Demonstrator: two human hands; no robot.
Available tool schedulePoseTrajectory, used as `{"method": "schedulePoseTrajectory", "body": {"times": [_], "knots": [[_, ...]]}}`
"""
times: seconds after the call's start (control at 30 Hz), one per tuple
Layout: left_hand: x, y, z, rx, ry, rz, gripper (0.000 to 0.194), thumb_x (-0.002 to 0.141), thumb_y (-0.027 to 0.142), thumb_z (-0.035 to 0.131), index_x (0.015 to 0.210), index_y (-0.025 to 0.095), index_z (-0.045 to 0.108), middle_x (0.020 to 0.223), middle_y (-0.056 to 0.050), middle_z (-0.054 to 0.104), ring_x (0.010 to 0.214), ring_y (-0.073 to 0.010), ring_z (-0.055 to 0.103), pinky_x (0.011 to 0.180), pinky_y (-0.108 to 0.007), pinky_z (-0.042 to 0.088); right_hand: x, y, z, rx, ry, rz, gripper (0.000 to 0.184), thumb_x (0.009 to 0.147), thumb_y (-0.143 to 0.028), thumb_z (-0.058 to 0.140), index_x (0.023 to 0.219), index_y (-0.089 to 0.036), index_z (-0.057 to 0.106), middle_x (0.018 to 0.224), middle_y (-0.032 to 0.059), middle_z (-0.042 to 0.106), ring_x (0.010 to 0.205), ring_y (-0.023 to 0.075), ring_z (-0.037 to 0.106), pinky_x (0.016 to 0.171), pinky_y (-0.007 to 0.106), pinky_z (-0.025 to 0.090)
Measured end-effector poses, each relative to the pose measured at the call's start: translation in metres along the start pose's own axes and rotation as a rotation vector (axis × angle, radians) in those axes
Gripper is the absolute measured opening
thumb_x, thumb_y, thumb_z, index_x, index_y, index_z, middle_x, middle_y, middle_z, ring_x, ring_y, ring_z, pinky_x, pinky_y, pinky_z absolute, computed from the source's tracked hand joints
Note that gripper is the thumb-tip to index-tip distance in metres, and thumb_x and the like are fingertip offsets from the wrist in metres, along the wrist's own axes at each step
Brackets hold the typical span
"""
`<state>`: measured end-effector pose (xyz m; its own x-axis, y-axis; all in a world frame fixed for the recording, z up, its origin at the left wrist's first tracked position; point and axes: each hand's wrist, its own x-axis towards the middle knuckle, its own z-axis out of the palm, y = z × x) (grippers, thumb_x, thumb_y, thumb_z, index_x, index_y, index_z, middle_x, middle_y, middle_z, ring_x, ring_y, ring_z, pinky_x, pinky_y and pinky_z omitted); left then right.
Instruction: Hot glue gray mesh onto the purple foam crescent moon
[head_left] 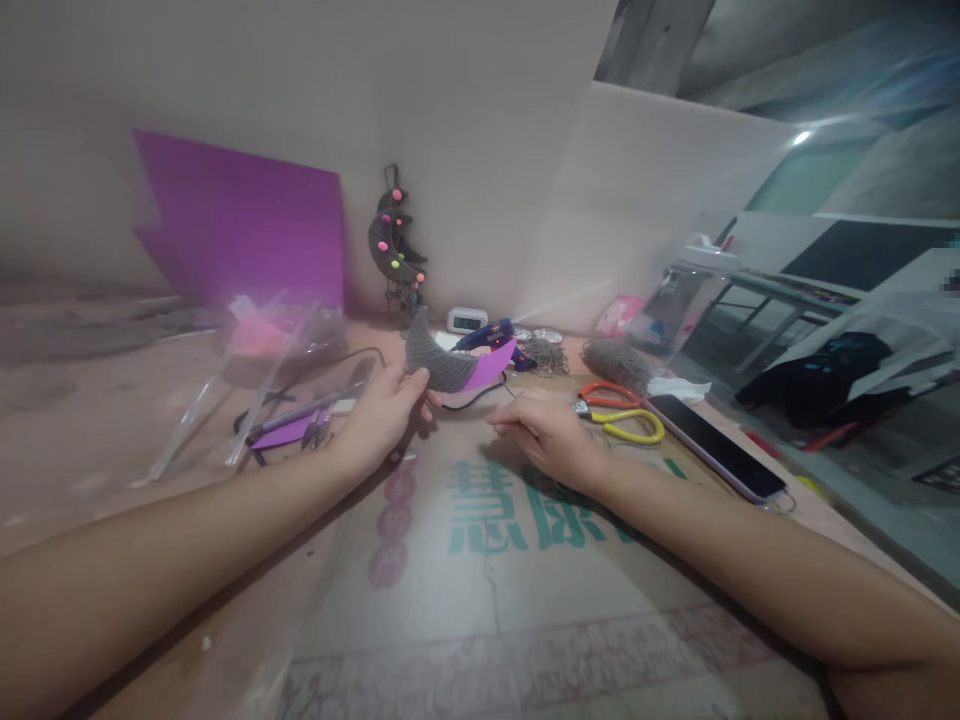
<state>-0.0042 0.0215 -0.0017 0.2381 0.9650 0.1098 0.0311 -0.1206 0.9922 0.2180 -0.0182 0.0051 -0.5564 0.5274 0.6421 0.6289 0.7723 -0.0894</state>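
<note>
Between the thumb and fingers of my left hand (390, 408) is a crescent-shaped purple card piece (487, 368). Grey yarn (439, 362) wraps around most of it, and bare purple shows at its right tip. My right hand (544, 432) is closed, fingertips pinched together, just right of and below the crescent. Whatever those fingers hold, perhaps a strand, is too fine to make out. Behind the crescent lies a dark blue glue gun (491, 335). Scissors (619, 412) with red and yellow handles rest beyond my right hand.
Cardboard (442, 620) covers the table before me. A phone (716, 450) and a grey yarn ball (615, 365) are on the right. A small digital clock (466, 320), a decorated moon hanging (394, 245) and a purple sheet (255, 225) stand at the back. Clear sticks (262, 400) lie left.
</note>
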Motion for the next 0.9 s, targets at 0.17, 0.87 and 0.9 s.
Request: {"method": "schedulePoseTrajectory", "body": {"times": [0.17,0.87,0.9], "knots": [[0.001,-0.002,-0.001,0.036,-0.007,0.039,0.031,0.087,0.049,0.048,0.082,0.019,0.052,0.057,0.004,0.057,0.027,-0.0042,0.036,0.026,-0.015,0.025,0.0,-0.005,-0.004,-0.026,-0.053,-0.123,0.013,0.091,-0.025,0.053,0.081,-0.019,0.06,0.071,0.0032,0.064,0.069,0.0156,0.053,0.068,0.03,0.04],[-0.001,-0.003,0.003,-0.047,-0.176,0.138,0.024,0.087,0.042,0.052,0.091,0.018,0.05,0.072,0.001,0.058,0.054,-0.0077,0.052,0.045,-0.016,0.038,0.002,0.002,-0.001,0.132,0.04,0.352,0.022,0.089,-0.03,0.052,0.079,-0.016,0.065,0.079,0.0055,0.07,0.074,0.0176,0.063,0.068,0.028,0.045],[0.0,-0.005,0.004,-0.057,-0.192,0.143,0.023,0.087,0.041,0.052,0.091,0.018,0.05,0.072,0.001,0.058,0.055,-0.0079,0.052,0.048,-0.017,0.041,0.001,0.001,-0.002,0.12,0.069,0.354,0.022,0.089,-0.029,0.052,0.075,-0.017,0.064,0.074,0.0043,0.068,0.07,0.0167,0.062,0.066,0.027,0.045]]}}
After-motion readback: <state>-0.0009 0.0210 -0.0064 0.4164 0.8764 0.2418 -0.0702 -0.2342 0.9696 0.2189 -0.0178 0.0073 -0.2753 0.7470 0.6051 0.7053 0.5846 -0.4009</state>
